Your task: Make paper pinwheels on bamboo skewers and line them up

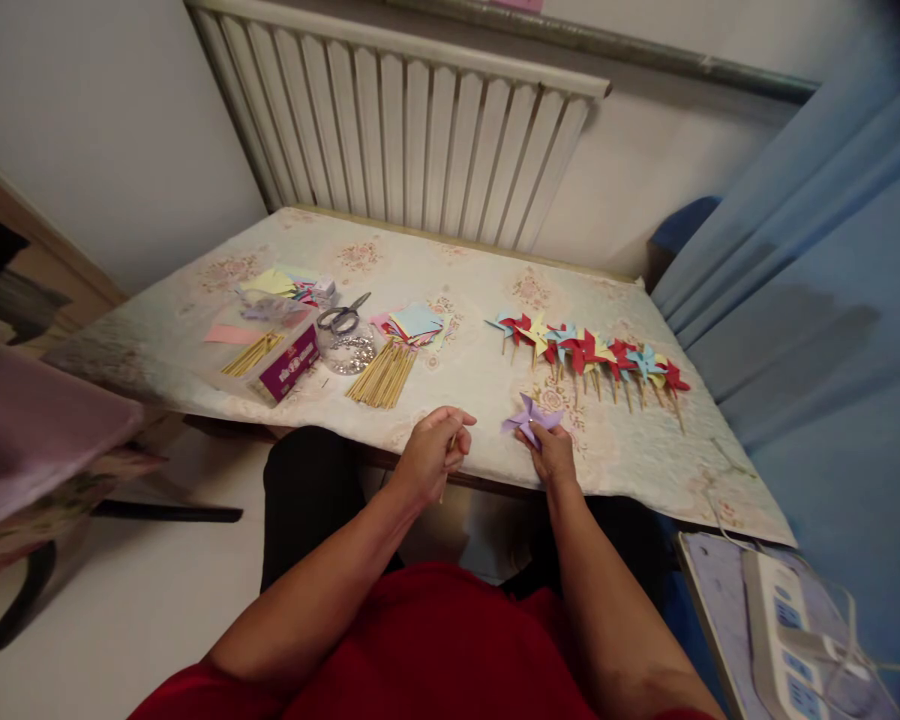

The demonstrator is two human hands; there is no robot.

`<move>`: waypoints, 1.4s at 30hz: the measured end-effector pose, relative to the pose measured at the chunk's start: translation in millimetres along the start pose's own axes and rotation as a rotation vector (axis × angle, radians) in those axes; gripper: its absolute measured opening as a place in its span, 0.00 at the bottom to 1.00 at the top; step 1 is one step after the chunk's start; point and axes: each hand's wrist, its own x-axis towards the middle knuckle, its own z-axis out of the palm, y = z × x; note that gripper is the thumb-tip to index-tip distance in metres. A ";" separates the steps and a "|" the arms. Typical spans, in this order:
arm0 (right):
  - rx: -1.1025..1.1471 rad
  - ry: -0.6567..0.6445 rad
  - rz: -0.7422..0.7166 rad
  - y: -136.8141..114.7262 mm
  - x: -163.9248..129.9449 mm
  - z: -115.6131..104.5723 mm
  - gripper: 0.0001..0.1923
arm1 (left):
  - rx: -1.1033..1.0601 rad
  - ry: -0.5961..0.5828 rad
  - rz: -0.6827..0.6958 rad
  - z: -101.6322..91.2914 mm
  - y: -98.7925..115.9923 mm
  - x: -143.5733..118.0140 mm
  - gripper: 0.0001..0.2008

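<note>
My right hand (pixel 551 450) pinches a purple paper pinwheel (pixel 528 416) with folded blades, over the table's near edge. To its left, my left hand (pixel 433 452) is closed around a thin wooden stick (pixel 442 493), mostly hidden by the fingers. The two hands are apart. Beyond my left hand lies a fanned bundle of wooden sticks (pixel 382 376), with a stack of coloured paper squares (pixel 414 322) behind it. A row of finished-looking red, yellow and blue pinwheels (pixel 585 350) on sticks lies to the right of my right hand.
Black-handled scissors (pixel 341 318) rest on a round container of small shiny pieces (pixel 347 350). Left of it is a purple-and-white box (pixel 289 365) with more sticks. A radiator (pixel 420 130) stands behind the table; a power strip (pixel 784 640) lies at lower right.
</note>
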 end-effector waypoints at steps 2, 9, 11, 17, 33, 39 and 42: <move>-0.004 -0.004 0.000 0.3 0.1 -0.3 0.16 | -0.021 -0.002 -0.012 0.6 0.1 0.2 0.10; -0.007 0.007 0.002 -0.1 -0.2 -0.2 0.15 | -0.031 0.013 -0.029 3.3 0.4 0.6 0.12; -0.010 0.004 0.004 -0.4 -0.3 0.1 0.15 | -0.014 0.019 -0.030 3.6 0.6 0.4 0.13; -0.010 -0.004 -0.003 -0.8 -1.0 0.4 0.16 | 0.028 0.012 -0.033 4.1 2.7 -1.2 0.15; -0.009 -0.001 -0.005 0.3 0.4 -0.7 0.16 | 0.038 0.000 -0.001 4.0 2.3 -1.4 0.14; -0.007 0.005 -0.003 0.4 0.2 -0.3 0.17 | 0.035 0.002 0.010 2.3 1.1 -0.6 0.12; -0.008 0.002 0.001 0.3 0.2 -0.1 0.16 | 0.040 0.013 0.017 1.7 0.9 -0.2 0.12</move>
